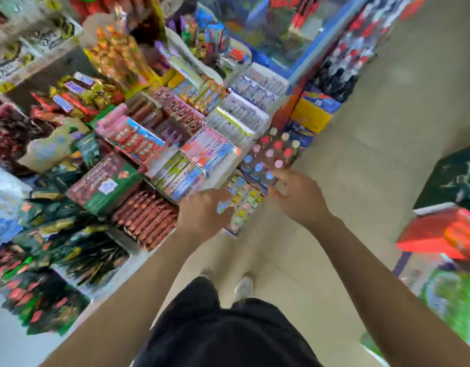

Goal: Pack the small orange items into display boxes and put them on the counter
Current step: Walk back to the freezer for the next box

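The frame is motion-blurred. A narrow display box (244, 205) filled with small pastel yellow, pink and green pieces sits at the near corner of the crowded sweets counter (128, 245). My left hand (202, 211) curls round its near left side. My right hand (294, 194) grips its far right end, fingers touching a dark box of round-topped sweets (270, 154) just behind. An orange-red carton (440, 234) stands apart at the right edge.
Rows of chocolate and candy boxes (159, 144) cover the counter to the left and behind. A blue-framed glass case (294, 49) stands at the back. Beige floor (360, 168) runs between the counter and the right-hand stand. My feet (243, 287) are below.
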The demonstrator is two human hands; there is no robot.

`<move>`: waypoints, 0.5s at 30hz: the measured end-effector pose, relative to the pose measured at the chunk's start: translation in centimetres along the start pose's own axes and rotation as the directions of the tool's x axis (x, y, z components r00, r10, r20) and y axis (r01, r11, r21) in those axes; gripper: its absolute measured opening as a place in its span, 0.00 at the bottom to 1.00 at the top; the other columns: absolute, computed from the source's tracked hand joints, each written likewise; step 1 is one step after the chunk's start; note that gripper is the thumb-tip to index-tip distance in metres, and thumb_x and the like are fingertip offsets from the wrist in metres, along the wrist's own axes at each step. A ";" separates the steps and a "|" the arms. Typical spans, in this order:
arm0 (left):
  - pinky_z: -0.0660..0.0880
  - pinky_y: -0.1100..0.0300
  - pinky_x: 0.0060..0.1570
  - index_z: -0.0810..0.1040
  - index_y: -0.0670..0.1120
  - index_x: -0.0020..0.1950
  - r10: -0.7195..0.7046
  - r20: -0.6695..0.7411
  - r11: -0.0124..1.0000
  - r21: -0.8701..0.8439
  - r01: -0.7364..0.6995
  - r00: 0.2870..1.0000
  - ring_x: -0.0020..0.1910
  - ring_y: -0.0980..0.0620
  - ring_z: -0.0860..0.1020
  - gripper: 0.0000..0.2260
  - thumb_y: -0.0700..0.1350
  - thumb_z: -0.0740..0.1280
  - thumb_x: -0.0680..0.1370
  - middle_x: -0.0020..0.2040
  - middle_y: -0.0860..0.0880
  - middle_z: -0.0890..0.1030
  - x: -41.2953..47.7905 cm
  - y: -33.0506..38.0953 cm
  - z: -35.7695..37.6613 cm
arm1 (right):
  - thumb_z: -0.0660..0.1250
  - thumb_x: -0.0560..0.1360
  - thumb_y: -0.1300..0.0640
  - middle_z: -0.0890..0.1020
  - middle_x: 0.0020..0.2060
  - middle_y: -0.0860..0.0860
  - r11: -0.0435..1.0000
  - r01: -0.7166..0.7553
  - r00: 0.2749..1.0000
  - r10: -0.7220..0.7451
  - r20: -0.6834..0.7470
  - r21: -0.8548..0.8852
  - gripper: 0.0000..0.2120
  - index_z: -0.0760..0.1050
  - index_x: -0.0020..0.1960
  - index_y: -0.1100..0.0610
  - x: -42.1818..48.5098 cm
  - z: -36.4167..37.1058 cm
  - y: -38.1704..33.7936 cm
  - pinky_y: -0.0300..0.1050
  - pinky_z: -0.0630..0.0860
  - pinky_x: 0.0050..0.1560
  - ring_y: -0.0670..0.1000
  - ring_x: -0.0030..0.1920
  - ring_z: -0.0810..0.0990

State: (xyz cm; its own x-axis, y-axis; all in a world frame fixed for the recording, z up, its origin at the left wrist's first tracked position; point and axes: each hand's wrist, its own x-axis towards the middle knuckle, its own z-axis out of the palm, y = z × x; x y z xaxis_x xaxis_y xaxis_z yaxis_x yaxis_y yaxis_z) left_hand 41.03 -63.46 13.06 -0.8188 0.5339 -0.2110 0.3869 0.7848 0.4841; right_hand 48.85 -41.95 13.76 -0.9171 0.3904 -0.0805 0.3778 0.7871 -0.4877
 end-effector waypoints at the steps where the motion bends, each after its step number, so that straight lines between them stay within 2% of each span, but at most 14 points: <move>1: 0.79 0.50 0.54 0.82 0.58 0.59 -0.008 0.024 1.000 -0.001 0.008 1.000 0.57 0.48 0.82 0.17 0.60 0.64 0.74 0.58 0.56 0.84 0.7 1.2 0.8 | 0.71 0.73 0.54 0.81 0.60 0.51 0.999 -0.034 0.999 0.034 0.011 0.024 0.19 0.78 0.64 0.51 0.0 -0.4 1.6 0.50 0.76 0.55 0.57 0.57 0.80; 4: 0.79 0.51 0.54 0.81 0.56 0.61 0.006 0.100 1.000 -0.015 -0.004 0.995 0.56 0.52 0.82 0.12 0.53 0.69 0.77 0.57 0.58 0.83 3.6 3.8 3.2 | 0.69 0.75 0.53 0.81 0.58 0.52 0.985 -0.157 0.987 0.154 0.050 0.070 0.19 0.77 0.66 0.49 0.5 -1.3 5.9 0.49 0.75 0.56 0.56 0.56 0.79; 8: 0.80 0.52 0.52 0.82 0.55 0.59 -0.002 0.131 0.998 -0.059 0.010 0.991 0.52 0.52 0.82 0.11 0.52 0.71 0.77 0.51 0.58 0.84 8.7 6.5 5.9 | 0.69 0.76 0.53 0.82 0.55 0.51 0.955 -0.265 0.964 0.259 0.058 0.133 0.13 0.79 0.61 0.51 2.1 -2.0 10.2 0.50 0.76 0.55 0.55 0.53 0.80; 13: 0.80 0.54 0.53 0.84 0.52 0.57 0.008 0.136 0.971 -0.239 0.025 0.991 0.48 0.51 0.83 0.10 0.47 0.72 0.76 0.48 0.53 0.85 16.6 9.8 9.6 | 0.71 0.75 0.53 0.83 0.55 0.49 0.898 -0.388 0.921 0.376 0.098 0.209 0.15 0.80 0.61 0.52 6.9 -3.5 15.4 0.47 0.77 0.56 0.52 0.48 0.82; 15: 0.79 0.55 0.54 0.84 0.51 0.58 -0.029 0.188 0.960 -0.269 0.080 0.982 0.49 0.52 0.83 0.10 0.46 0.72 0.76 0.49 0.53 0.85 19.7 11.1 10.4 | 0.71 0.75 0.53 0.83 0.53 0.49 0.881 -0.421 0.907 0.405 0.115 0.216 0.15 0.80 0.62 0.53 8.9 -4.6 17.4 0.44 0.76 0.54 0.50 0.46 0.82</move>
State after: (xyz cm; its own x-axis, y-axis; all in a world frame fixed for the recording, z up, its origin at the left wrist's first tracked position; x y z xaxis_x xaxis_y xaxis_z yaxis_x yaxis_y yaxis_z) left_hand 33.65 -40.97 5.44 -0.7352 0.5608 -0.3808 0.1919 0.7110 0.6765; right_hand 47.86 -22.62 8.54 -0.6933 0.6183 -0.3703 0.6914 0.4258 -0.5837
